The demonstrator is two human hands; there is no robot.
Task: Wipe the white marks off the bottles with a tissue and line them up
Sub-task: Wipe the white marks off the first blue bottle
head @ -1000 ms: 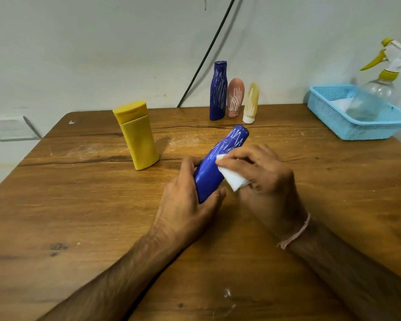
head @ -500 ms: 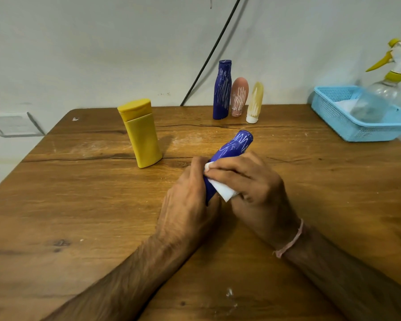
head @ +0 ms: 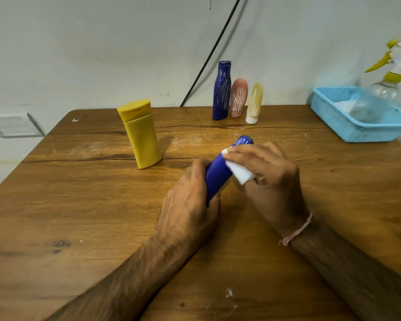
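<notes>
Left hand point(head: 188, 205): the forearm enters from the lower left and runs low over the desk point(head: 79, 205). The fingers are wrapped round the lower part of the blue bottle point(head: 218, 174). The thumb lies up along its left side; the other fingers are hidden behind it.

The blue bottle is tilted at mid-desk, base buried in the left palm, cap end pointing up and away to the right. Cannot tell whether the base touches the desk.

Right hand point(head: 271, 177): the forearm enters from the lower right, back of the hand toward the camera, with a thread band point(head: 296, 230) on the wrist. The fingers point(head: 245, 151) are curled over a folded white tissue point(head: 240, 172), clamping it against the bottle's upper right flank just below the cap end.

White scribbles show on the cap end above the tissue. The blue body between the two hands shows none.

Yellow bottle point(head: 141, 135): upright, left of the hands, well apart, no marks on the visible face.

Rear edge of the desk: three bottles stand upright in a close row, tall blue bottle point(head: 221, 91), pink bottle point(head: 239, 96) and cream bottle point(head: 254, 103). All carry white scribbles.

Rear right: a light-blue basket point(head: 357, 133) holds a clear spray bottle point(head: 380, 89), which leans. A black cable point(head: 208, 54) runs down the wall behind the row.
</notes>
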